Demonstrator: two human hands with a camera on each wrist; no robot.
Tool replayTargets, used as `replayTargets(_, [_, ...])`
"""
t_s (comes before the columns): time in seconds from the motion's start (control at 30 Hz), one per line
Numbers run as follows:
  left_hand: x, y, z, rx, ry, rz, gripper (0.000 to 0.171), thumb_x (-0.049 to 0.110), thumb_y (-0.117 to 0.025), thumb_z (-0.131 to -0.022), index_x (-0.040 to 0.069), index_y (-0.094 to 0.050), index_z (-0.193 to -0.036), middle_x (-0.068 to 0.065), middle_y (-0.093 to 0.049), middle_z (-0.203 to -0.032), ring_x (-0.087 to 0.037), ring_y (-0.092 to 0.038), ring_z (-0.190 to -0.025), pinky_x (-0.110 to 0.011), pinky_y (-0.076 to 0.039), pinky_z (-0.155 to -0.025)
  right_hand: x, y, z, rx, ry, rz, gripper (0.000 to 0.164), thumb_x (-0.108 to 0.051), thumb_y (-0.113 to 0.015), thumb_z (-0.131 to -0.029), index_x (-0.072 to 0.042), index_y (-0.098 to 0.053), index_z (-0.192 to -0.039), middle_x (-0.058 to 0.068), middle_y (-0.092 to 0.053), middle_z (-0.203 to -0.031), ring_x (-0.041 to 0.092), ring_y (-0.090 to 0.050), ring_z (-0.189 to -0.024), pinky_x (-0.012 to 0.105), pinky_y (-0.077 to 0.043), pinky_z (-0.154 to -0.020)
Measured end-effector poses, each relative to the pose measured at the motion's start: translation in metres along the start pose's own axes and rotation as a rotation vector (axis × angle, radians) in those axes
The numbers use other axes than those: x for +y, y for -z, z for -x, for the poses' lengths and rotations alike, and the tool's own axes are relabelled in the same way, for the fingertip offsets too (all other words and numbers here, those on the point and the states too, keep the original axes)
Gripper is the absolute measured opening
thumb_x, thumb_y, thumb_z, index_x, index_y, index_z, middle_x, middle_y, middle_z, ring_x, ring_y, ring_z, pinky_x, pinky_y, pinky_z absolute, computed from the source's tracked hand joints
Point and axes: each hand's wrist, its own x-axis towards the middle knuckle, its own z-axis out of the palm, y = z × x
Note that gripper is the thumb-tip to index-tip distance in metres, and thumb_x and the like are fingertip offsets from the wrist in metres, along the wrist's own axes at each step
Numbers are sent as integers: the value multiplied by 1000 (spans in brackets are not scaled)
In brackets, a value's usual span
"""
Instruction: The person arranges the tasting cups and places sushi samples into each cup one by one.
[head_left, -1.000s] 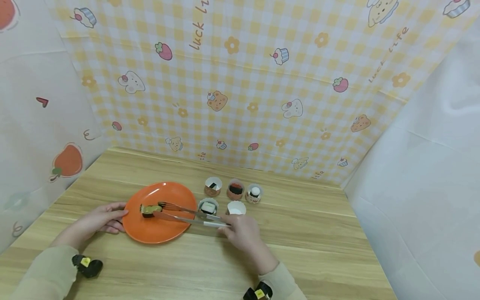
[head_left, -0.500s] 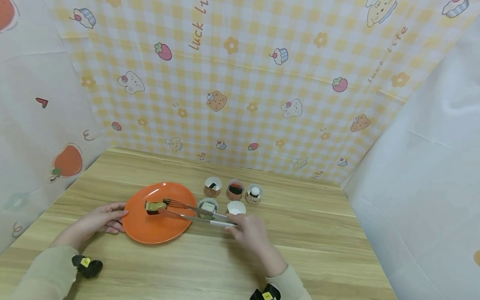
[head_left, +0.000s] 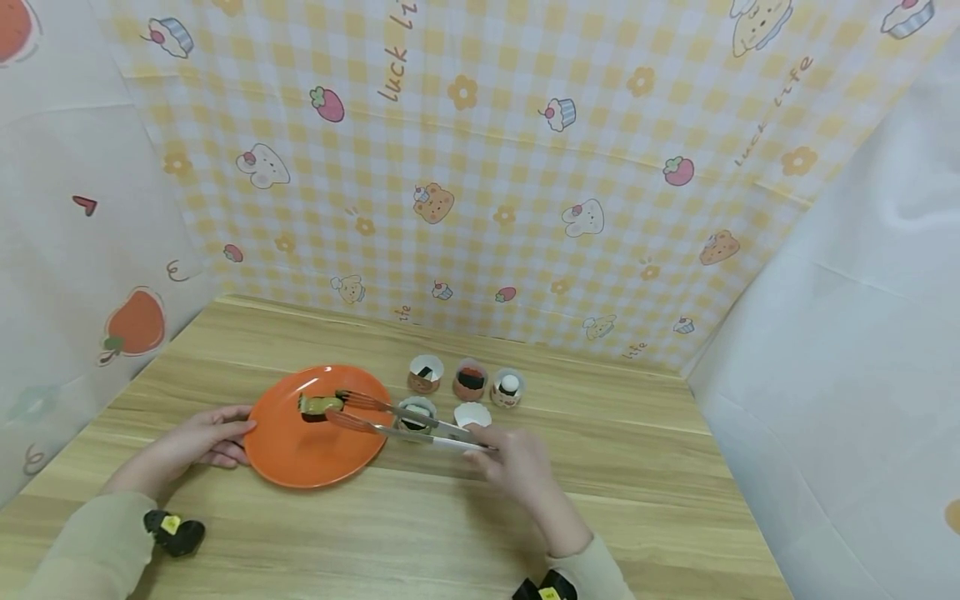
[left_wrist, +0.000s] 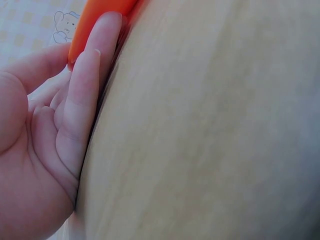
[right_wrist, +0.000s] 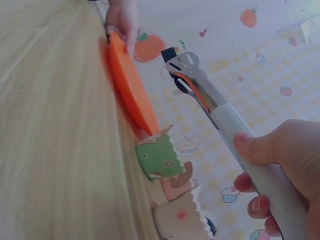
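My right hand (head_left: 517,467) grips a pair of metal tongs (head_left: 446,437) with pale handles. Their slotted tips pinch a sushi piece (head_left: 321,407), yellow-green on top with a dark side. In the right wrist view the sushi piece (right_wrist: 170,54) is up above the level of the orange plate (right_wrist: 131,92). From overhead it overlaps the upper part of that plate (head_left: 315,462). My left hand (head_left: 210,437) pinches the plate's left rim, thumb on top and fingers below, as the left wrist view also shows.
Right of the plate stand several small paper cups. A rear cup (head_left: 425,375) and its neighbour (head_left: 470,380) hold dark-wrapped pieces; another (head_left: 507,388) has a white ball. The front left cup (head_left: 415,417) lies partly under the tongs; the white cup (head_left: 471,415) is beside it.
My right hand has moved right and slightly down, drawing the tongs and the sushi piece rightward and a little up over the plate. The left hand and plate have stayed still.
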Motion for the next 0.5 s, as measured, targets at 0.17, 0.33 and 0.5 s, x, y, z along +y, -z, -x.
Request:
replayTargets(0.17, [0,0,0,7,8,-7,65,21,-47,-102,-15,-10,-141,-6,-68,-86,-20,-68,-72,-33,-57,-64,2,8,2,2,-3,-27,34,-22,-83,-74,-11,-75,-106,-2,-72,-88,4,-63,-65,20,-48,-53])
replayTargets(0.33, [0,1,0,5,10,-6,64,21,-47,-103,-15,-10,-141,-7,-68,-86,-21,-68,-72,-33,-57,-64,6,15,5,30,-6,-3,34,-23,-83,-73,-13,-76,-105,-2,-73,-96,9,-68,-73,24,-51,-56])
replayTargets(0.5, [1,-1,1,13,14,-8,65,22,-48,-102,-15,-10,-141,-6,-68,-86,-21,-68,-72,-33,-57,-64,10,20,9,32,-23,-12,34,-22,-84,-73,-13,-76,-104,-1,-72,-100,9,-68,-76,24,-52,-57])
